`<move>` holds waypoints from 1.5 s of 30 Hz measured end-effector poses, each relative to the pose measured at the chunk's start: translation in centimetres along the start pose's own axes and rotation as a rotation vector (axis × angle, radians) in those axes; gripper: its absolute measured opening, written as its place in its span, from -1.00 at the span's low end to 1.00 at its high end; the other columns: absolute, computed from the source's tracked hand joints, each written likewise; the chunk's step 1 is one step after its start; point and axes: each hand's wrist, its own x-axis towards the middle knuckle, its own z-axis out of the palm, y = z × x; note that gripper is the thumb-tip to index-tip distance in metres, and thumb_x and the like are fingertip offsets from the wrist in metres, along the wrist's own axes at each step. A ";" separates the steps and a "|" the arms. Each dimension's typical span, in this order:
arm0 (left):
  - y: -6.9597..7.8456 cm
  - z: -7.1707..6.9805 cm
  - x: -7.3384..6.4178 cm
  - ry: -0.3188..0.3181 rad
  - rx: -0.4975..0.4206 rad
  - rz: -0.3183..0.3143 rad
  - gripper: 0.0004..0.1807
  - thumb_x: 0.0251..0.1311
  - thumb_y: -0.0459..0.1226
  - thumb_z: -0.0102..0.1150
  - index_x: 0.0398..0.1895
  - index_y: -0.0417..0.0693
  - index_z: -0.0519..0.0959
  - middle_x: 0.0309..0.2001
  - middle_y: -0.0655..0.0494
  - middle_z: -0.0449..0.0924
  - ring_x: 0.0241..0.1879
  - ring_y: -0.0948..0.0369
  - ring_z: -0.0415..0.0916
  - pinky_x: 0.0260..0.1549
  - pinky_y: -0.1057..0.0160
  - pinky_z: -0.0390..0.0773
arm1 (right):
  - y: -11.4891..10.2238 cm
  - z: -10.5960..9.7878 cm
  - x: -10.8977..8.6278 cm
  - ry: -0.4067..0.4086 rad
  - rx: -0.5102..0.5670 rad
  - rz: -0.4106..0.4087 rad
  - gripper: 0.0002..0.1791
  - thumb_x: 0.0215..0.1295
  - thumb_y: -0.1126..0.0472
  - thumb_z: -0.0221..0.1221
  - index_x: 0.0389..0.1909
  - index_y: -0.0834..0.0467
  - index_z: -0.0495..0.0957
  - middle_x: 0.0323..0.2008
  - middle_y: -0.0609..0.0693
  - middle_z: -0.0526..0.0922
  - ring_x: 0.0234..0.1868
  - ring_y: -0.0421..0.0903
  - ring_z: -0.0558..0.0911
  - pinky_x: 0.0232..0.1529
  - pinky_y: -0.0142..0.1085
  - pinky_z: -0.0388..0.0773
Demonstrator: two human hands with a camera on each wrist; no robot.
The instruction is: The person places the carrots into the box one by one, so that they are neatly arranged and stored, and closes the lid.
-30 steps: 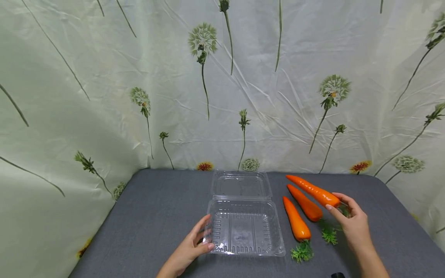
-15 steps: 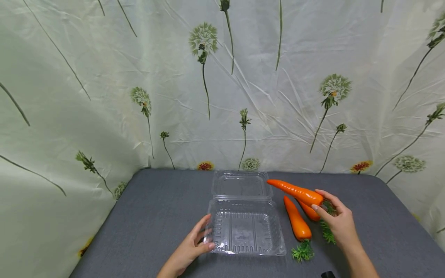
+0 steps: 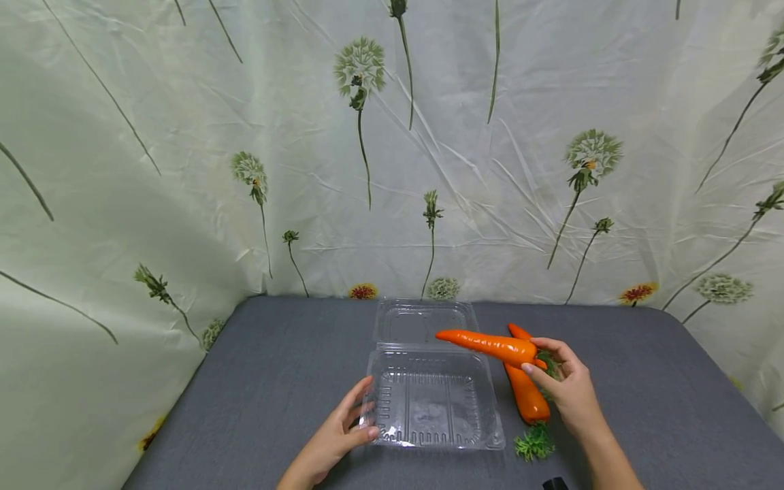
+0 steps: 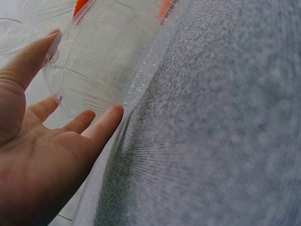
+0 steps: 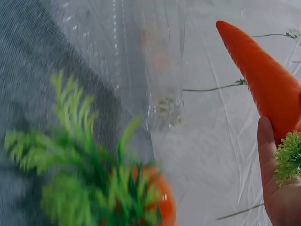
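My right hand (image 3: 576,391) pinches a glossy artificial carrot (image 3: 486,344) by its thick end, beside its leafy top. The carrot hangs in the air, its tip pointing left over the hinge area of a clear plastic clamshell box (image 3: 429,415). The box lies with its lid (image 3: 422,323) folded back, away from me. Against the box's left side rest the extended fingers and thumb of my left hand (image 3: 331,439); the left wrist view shows the fingertips (image 4: 116,113) on the outer wall. Right of the box a second carrot (image 3: 528,401) lies on the table.
A third carrot (image 3: 518,331) lies behind, mostly hidden by the held one and my hand. Dark grey cloth covers the table (image 3: 294,367). A dandelion-print curtain (image 3: 306,136) rises along its back and left edges. A small black object (image 3: 554,483) shows at the bottom edge.
My right hand has carried the carrot leftward from the right side, past the other carrots to the box, turning it closer to level. The left hand and box have stayed put.
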 end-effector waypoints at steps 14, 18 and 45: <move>0.0 0.0 -0.1 0.000 -0.010 -0.013 -0.15 0.10 -0.41 0.15 0.39 -0.10 -0.11 0.32 -0.34 -0.19 0.23 -0.24 -0.04 0.10 0.13 0.27 | 0.1 3.4 0.1 -0.086 0.045 -0.055 -0.56 0.10 0.38 0.20 0.03 0.32 0.38 -0.09 -0.03 0.46 -0.13 -0.18 0.46 -0.26 -0.41 0.50; -0.2 0.0 0.0 -0.007 -0.014 0.002 -0.15 0.10 -0.41 0.15 0.38 -0.12 -0.12 0.31 -0.36 -0.19 0.23 -0.25 -0.05 0.11 0.12 0.26 | 0.4 4.3 0.0 -0.103 0.076 -0.055 -0.56 0.07 0.40 0.22 0.01 0.36 0.38 -0.13 0.02 0.47 -0.18 -0.16 0.48 -0.31 -0.39 0.52; 0.1 -0.1 0.0 -0.005 -0.028 -0.066 -0.13 0.11 -0.38 0.16 0.40 -0.02 -0.13 0.34 -0.28 -0.25 0.24 -0.25 -0.08 0.11 0.03 0.24 | 1.3 8.5 0.9 -0.190 -0.090 0.014 -0.55 -0.08 0.23 0.36 -0.10 0.16 0.49 -0.14 0.01 0.52 -0.13 -0.07 0.48 -0.19 -0.37 0.51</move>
